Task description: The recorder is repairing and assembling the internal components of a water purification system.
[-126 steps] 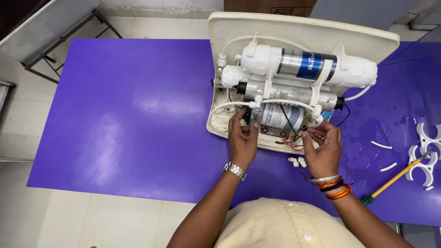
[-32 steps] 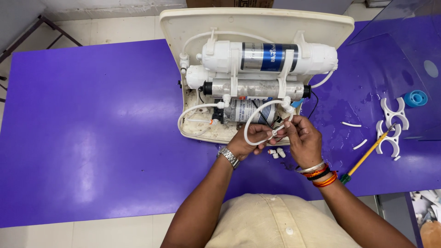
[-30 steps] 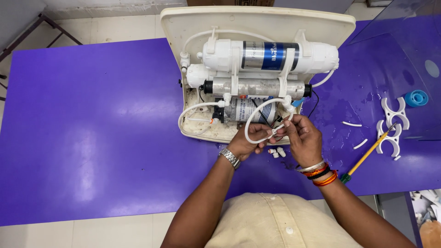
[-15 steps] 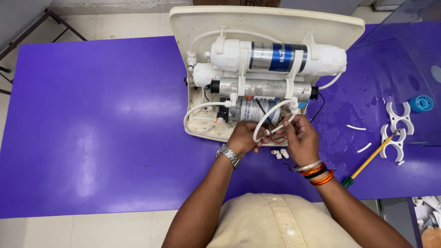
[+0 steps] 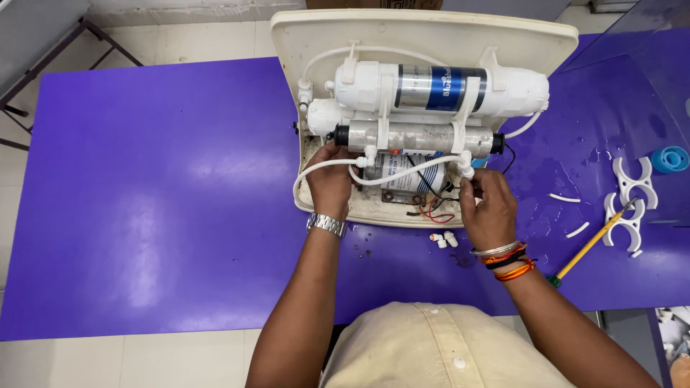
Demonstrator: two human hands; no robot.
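A cream water purifier housing (image 5: 431, 29) lies open on a purple table (image 5: 158, 187), with white filter cartridges (image 5: 431, 90) and a clear-cased cartridge (image 5: 424, 136) inside. A white tube (image 5: 402, 171) runs across below the cartridges. My left hand (image 5: 330, 179), with a metal watch on the wrist, reaches into the lower left of the housing near the tube's left end. My right hand (image 5: 485, 205), with red and orange bangles, pinches the tube's right end at a white elbow fitting (image 5: 466, 171).
Small white fittings (image 5: 443, 239) lie just in front of the housing. To the right lie white pipe clamps (image 5: 627, 205), short tube pieces (image 5: 564, 198), a yellow screwdriver (image 5: 593, 244) and a blue tape roll (image 5: 670, 158). Water drops wet the table's right side.
Half a second ago both hands were together holding a looped tube at the lower middle. Now they have spread apart, and the tube lies stretched across under the cartridges.
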